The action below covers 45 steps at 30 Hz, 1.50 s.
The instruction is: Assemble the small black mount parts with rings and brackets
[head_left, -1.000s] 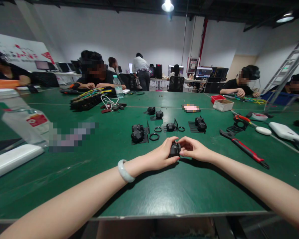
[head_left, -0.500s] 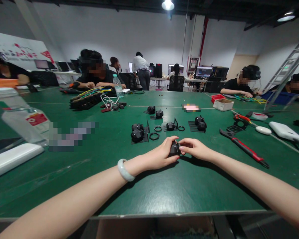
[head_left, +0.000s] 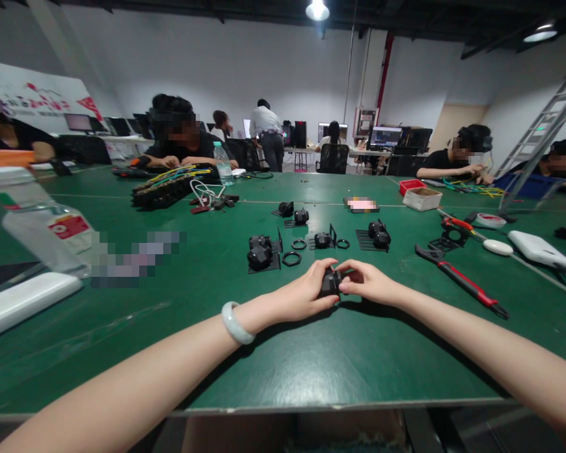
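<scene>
My left hand (head_left: 296,294), a pale bangle (head_left: 237,324) at its wrist, is closed around a small black faceted part (head_left: 330,283) low over the table. At the part's right end, the thumb and fingertips of my right hand (head_left: 368,281) pinch it; exactly what they grip there is partly hidden. Beyond my hands lie similar black faceted parts on flat plates, one pair (head_left: 259,255) at the left and another (head_left: 380,236) at the right. Between these pairs are a single part (head_left: 321,240) and black rings, including a larger ring (head_left: 292,258) and a smaller ring (head_left: 343,244).
Red-handled pliers (head_left: 466,280) lie right of my right hand. Further right is a white box-shaped device (head_left: 539,248) with a cable. Plastic bottles, such as a large clear one (head_left: 44,233), stand on the green table (head_left: 306,358). Several people work beyond it.
My right hand's fingers have shifted very slightly at the part's right end. My left hand keeps its hold. At the far right, a person's hand has risen a little.
</scene>
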Available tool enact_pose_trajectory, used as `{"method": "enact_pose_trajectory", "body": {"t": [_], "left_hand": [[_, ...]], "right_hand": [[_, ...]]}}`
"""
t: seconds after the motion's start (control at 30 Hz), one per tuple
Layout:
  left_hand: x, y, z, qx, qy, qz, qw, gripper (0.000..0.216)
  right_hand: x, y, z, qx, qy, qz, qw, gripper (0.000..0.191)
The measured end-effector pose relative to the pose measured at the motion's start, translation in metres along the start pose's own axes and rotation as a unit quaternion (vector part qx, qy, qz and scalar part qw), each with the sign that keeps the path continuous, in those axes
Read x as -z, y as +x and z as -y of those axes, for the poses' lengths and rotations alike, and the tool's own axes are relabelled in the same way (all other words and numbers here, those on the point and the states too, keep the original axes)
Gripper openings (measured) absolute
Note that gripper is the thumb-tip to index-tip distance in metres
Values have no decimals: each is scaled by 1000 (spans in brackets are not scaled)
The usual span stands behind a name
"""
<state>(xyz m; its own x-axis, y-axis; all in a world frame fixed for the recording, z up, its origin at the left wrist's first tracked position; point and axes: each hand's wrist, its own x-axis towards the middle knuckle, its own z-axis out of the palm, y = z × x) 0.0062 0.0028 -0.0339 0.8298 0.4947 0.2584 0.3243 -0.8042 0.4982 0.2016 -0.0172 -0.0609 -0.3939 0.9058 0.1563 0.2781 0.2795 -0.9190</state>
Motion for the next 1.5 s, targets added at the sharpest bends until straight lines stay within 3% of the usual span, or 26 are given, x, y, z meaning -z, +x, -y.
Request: {"method": "enact_pose_trajectory", "body": {"t": [0.17, 0.37, 1.0, 1.2, 1.5], "left_hand": [[0, 1, 0, -7, -2, -4, 1000, 58], [0, 1, -2, -2, -2, -9, 1000, 56], [0, 1, 0, 3, -2, -1, 1000, 60], [0, 1, -1, 2, -1, 0, 1000, 59], [2, 0, -3, -2, -8, 0, 1000, 58]], "right_hand": [[-4, -3, -2, 43, 61, -5, 997, 49], [-5, -3, 0, 73, -2, -12, 997, 38], [-3, 0, 3, 20, -118, -50, 992, 31], [-5, 0, 2, 0, -61, -43, 997, 29], [-7, -4, 2, 60, 14, -10, 998, 46]]}}
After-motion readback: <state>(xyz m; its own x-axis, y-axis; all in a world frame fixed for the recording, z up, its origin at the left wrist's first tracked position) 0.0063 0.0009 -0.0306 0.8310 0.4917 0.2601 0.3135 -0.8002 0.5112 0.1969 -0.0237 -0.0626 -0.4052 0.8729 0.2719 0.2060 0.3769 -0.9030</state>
